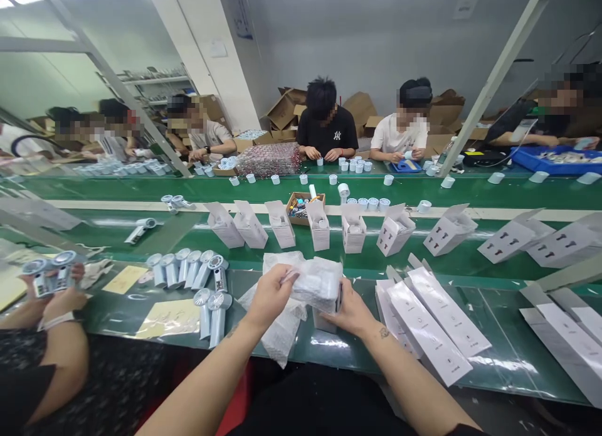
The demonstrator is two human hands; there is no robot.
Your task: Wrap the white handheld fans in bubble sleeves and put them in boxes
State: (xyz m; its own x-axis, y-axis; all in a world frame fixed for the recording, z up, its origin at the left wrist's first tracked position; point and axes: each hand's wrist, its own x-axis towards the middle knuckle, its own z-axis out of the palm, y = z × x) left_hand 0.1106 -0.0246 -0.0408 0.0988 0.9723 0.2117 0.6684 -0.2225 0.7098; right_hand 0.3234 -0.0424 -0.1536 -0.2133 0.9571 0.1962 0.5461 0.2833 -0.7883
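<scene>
Between my hands is a bundle in clear bubble wrap [320,284], its contents blurred by the plastic. My left hand [273,293] pinches the bundle's left end. My right hand [352,307] curls round its right side. A white box [324,321] stands directly below the bundle; whether my right hand also touches it is hard to tell. More bubble wrap [281,335] lies flat on the bench under my left hand. To the left, light-blue handheld devices [217,310] rest in a group. Flattened white cartons [430,332] are stacked to the right.
Several open white boxes [353,234] line the green conveyor [254,254] ahead. Behind them are a small parts carton [299,221] and light-blue cups [373,204]. A neighbour's hands [61,292] hold two devices at the left. Across the line, several people work.
</scene>
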